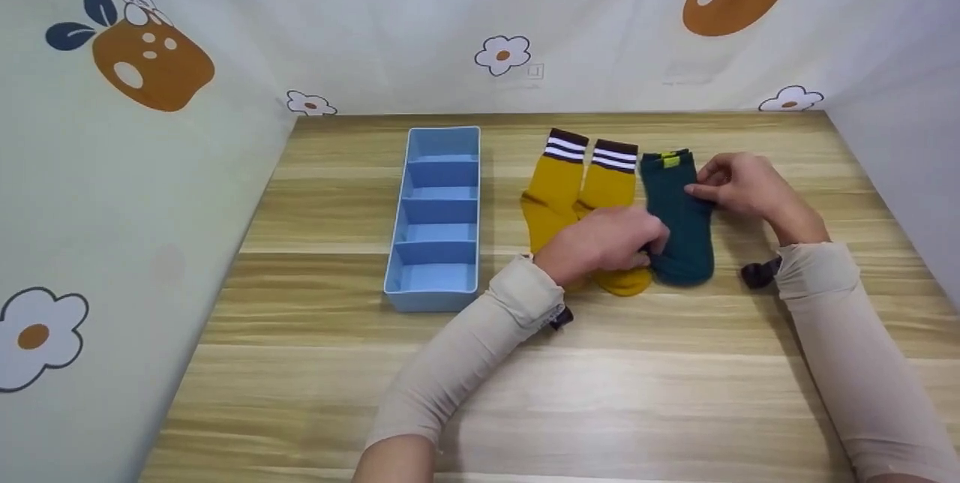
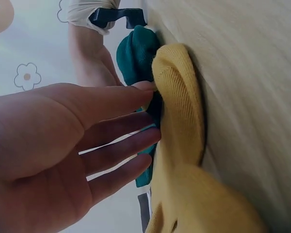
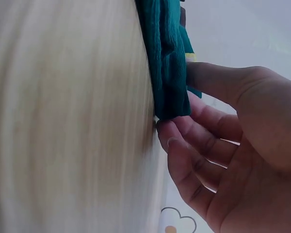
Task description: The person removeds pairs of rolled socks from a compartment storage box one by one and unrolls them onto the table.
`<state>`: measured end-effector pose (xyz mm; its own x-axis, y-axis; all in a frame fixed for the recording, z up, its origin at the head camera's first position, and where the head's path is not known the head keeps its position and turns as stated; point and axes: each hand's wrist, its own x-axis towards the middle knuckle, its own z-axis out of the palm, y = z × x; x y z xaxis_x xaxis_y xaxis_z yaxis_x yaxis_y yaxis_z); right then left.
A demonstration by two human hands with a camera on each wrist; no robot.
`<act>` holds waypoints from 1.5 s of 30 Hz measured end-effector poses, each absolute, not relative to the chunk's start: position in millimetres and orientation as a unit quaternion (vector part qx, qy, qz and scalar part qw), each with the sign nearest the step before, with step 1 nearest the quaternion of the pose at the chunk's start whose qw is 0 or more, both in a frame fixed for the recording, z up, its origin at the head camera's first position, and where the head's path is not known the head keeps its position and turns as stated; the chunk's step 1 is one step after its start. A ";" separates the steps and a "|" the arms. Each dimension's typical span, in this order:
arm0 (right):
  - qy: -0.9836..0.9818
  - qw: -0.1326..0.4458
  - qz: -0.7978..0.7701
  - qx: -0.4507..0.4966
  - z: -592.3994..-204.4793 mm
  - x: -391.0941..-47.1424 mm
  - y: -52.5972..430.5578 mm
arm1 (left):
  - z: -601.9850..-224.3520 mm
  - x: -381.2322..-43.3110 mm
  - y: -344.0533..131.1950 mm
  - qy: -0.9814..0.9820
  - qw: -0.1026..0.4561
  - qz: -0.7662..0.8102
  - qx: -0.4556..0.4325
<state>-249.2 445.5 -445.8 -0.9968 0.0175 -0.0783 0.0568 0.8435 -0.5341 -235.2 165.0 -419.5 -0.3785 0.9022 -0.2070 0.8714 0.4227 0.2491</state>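
Note:
A pair of dark green ankle socks [image 1: 681,220], one on top of the other, lies on the table with yellow-green tabs at the cuffs. My left hand [image 1: 611,241] reaches over the yellow socks and pinches the green pair's left edge; its thumb and fingers [image 2: 121,145] meet the fabric in the left wrist view. On the other side, my right hand [image 1: 750,187] grips the right edge near the cuffs, thumb on top and fingertips [image 3: 167,133] at the underside. Two mustard yellow socks [image 1: 555,183] with striped dark cuffs lie side by side, partly hidden by my left hand.
Left of the socks stands a light blue organizer box [image 1: 431,301] with several compartments in a row. The wood-grain table [image 1: 315,363] meets a patterned cloth wall [image 1: 405,40] at the back and sides. Beige sleeves [image 1: 855,348] cover both forearms.

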 end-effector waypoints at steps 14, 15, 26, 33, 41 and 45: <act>0.931 0.042 -0.348 0.099 -445.6 -247.5 441.7 | -432.1 -241.3 166.9 0.817 0.140 0.110 0.549; 0.932 0.035 -0.347 0.097 -446.2 -247.9 441.3 | -432.7 -242.5 166.3 0.816 0.137 0.112 0.551; 0.938 0.014 -0.340 0.072 -445.8 -246.1 441.9 | -429.5 -245.3 167.3 0.815 0.139 0.120 0.549; 0.942 -0.002 -0.332 0.058 -446.3 -246.1 443.7 | -427.0 -245.0 166.7 0.808 0.131 0.131 0.560; 0.939 -0.046 -0.339 0.041 -445.2 -244.0 447.3 | -424.3 -243.1 167.1 0.808 0.134 0.143 0.556; 0.934 -0.067 -0.348 0.037 -444.2 -242.8 448.5 | -420.8 -241.3 167.4 0.810 0.137 0.146 0.551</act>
<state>-242.8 448.5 -444.2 -0.9881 0.1169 0.0995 0.0232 0.7544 -0.6560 -241.3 167.4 -420.8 -0.3548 0.9330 -0.0608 0.8530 0.3496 0.3875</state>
